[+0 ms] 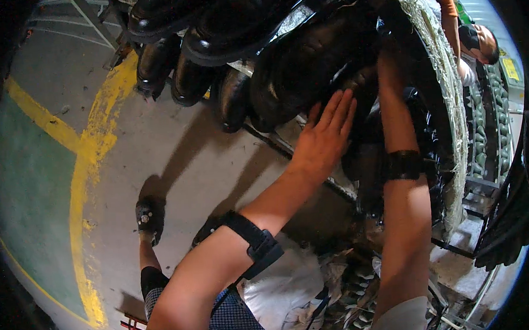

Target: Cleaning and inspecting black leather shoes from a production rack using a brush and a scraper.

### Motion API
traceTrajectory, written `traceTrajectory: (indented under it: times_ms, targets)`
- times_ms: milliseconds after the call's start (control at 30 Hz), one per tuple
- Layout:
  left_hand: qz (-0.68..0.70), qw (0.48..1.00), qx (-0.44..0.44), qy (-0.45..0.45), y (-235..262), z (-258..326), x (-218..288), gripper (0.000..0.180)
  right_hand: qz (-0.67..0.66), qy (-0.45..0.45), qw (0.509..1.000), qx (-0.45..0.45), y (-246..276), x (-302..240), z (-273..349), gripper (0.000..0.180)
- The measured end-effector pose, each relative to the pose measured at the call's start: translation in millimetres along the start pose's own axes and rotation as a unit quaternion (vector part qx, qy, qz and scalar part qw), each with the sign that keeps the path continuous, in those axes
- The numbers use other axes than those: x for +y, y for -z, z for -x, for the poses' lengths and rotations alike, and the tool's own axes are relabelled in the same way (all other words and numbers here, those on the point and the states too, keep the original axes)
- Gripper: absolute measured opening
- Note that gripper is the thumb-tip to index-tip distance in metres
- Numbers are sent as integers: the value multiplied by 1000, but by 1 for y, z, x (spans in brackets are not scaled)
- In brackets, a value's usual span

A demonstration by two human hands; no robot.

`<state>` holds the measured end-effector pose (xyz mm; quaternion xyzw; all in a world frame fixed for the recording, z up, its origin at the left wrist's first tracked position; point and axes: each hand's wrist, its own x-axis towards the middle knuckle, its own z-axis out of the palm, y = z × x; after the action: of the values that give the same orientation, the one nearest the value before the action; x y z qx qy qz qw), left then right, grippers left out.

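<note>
L hand (328, 127) is lying open, fingers nearly straight, by a black shoe (307, 66) jutting out over the floor (124, 189); R hand (390, 71) is sitting deeper in, fingers in shadow, so can't tell if it's gripping anything. Shoes left of that one (233, 98) could be tipping off if either hand's pushing unevenly, & the R wrist strap (402, 165) might be snagging on frayed white cloth (440, 69) nearby.

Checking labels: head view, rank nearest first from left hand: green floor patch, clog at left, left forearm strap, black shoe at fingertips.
1. Black shoe: at left hand
2. Left forearm strap: toward elbow
3. Clog: left
4. Green floor patch: far left
</note>
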<state>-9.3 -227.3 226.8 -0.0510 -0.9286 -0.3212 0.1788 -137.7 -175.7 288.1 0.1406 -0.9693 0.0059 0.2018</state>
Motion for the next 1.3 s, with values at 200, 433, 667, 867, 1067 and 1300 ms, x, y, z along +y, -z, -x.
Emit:
traceTrajectory:
  times_ms: [200, 433, 667, 867, 1067, 1300]
  targets:
    - [86, 996, 0, 3, 10, 0, -10, 62, -136, -44, 990, -13, 11, -6, 13, 27]
    - [84, 980, 178, 37, 70, -17, -56, 74, -28, 34, 997, -69, 11, -16, 24, 41]
    - [87, 989, 95, 76, 53, -18, -79, 93, -51, 38, 996, -66, 4, -12, 20, 22]
    - [71, 990, 95, 71, 56, -18, -77, 94, 14, 37, 999, -24, -6, -18, 23, 15]
    - [81, 989, 97, 76, 56, -17, -77, 89, 23, 31, 998, 46, -6, -5, 15, 14]
    - [82, 987, 114, 77, 55, -19, -74, 87, 29, -105, 994, 1, 18, -20, -1, 24]
